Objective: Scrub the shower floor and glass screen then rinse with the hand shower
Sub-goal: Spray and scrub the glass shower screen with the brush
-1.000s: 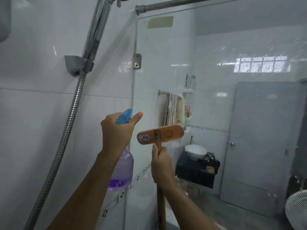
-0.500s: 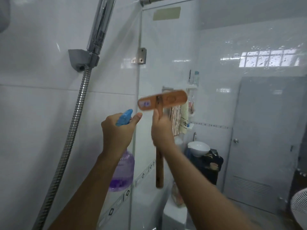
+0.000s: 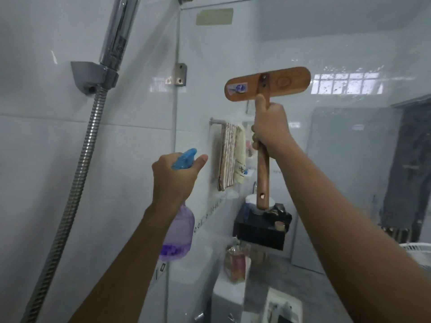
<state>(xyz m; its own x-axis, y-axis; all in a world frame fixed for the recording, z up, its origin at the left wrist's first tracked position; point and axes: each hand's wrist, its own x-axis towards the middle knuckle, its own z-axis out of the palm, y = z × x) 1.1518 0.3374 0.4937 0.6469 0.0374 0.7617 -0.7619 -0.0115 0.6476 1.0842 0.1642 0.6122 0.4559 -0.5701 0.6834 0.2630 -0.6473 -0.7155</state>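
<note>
My right hand (image 3: 270, 127) grips the wooden handle of a scrub brush (image 3: 268, 83), whose flat wooden head is raised high against the glass screen (image 3: 338, 159). My left hand (image 3: 173, 178) holds a purple spray bottle (image 3: 178, 234) by its blue trigger head, lower and to the left, nozzle facing the glass. The hand shower (image 3: 117, 31) hangs in its grey wall bracket (image 3: 91, 75) at the upper left, its metal hose (image 3: 77, 183) running down the tiled wall. The shower floor is out of view.
A metal hinge clamp (image 3: 179, 74) fixes the glass to the white tiled wall. Through the glass I see a towel on a rail (image 3: 229, 157), a black stand with a white basin (image 3: 261, 227), a grey door (image 3: 349, 183) and a white fan (image 3: 417, 250).
My right hand has lifted the brush up and to the right along the glass. The left hand with the spray bottle has stayed about where it was.
</note>
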